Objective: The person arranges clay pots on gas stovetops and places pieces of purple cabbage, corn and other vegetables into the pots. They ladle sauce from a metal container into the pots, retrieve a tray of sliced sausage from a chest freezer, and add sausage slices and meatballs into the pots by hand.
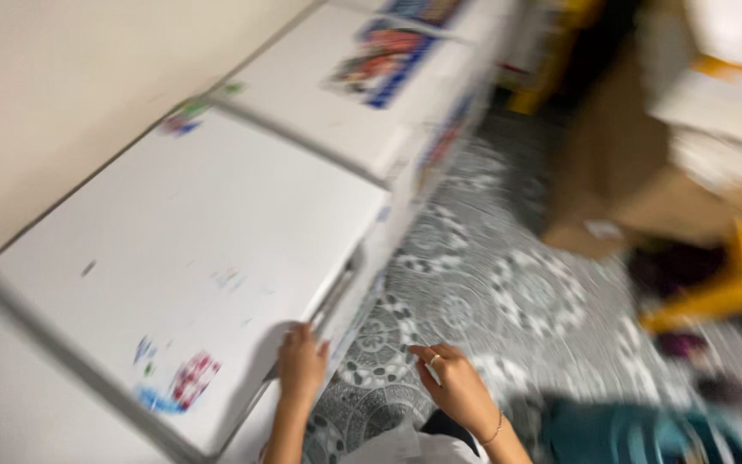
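The view is blurred by motion. My left hand (301,365) rests on the front edge of the lid of a white chest freezer (199,249), fingers curled over the rim near its handle. My right hand (454,387) hangs in the air just to the right of the freezer front, fingers loosely bent with nothing in them, a ring on one finger and a bracelet at the wrist. Small coloured stickers mark the lid near my left hand.
A second white chest freezer (345,94) with a colourful sticker stands behind the first, both against a cream wall. Grey patterned floor (491,283) runs alongside. Cardboard boxes (637,163), a yellow object (732,288) and something teal (637,434) sit at the right.
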`<state>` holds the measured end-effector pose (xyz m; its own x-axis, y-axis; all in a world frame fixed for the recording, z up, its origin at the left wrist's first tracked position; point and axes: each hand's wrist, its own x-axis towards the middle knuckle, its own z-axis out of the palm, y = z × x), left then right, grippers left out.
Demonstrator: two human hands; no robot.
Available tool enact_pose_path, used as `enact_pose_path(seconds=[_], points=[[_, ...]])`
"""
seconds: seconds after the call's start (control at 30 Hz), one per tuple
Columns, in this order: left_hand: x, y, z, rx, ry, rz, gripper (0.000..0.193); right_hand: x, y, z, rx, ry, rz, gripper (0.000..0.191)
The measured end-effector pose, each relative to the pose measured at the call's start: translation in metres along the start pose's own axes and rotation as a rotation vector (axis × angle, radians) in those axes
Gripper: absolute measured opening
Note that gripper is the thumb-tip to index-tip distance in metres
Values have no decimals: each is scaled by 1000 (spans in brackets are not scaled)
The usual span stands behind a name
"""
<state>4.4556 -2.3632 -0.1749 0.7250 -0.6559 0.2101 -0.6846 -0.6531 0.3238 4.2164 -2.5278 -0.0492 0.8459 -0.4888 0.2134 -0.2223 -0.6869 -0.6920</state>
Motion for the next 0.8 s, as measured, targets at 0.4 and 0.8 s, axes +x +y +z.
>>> enact_pose_path(seconds=[0.4,0.8], points=[[96,-55,78,-97,-282,-727,38,267,79,91,137,-811,-606,15],[241,-52,-293,95,-301,-464,39,371,2,142,172,-1454,-600,30]])
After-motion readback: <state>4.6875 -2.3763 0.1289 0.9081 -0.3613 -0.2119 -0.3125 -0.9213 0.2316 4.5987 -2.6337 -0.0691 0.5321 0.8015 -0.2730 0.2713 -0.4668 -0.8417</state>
